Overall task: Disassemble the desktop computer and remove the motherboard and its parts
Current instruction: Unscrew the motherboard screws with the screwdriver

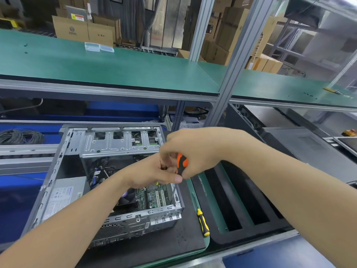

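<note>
An open desktop computer case lies on its side on a black mat. Inside, the green motherboard shows at the near right, with a black fan beside it and a grey power supply at the left. My right hand grips the orange-and-black handle of a screwdriver, whose shaft points down to the case's near right corner. My left hand holds the same screwdriver just below the handle, thumb against the shaft.
A yellow-and-black screwdriver lies on the mat right of the case. A black tray with long slots sits further right. A green shelf runs overhead, held by an aluminium post. Coiled cable lies at the far left.
</note>
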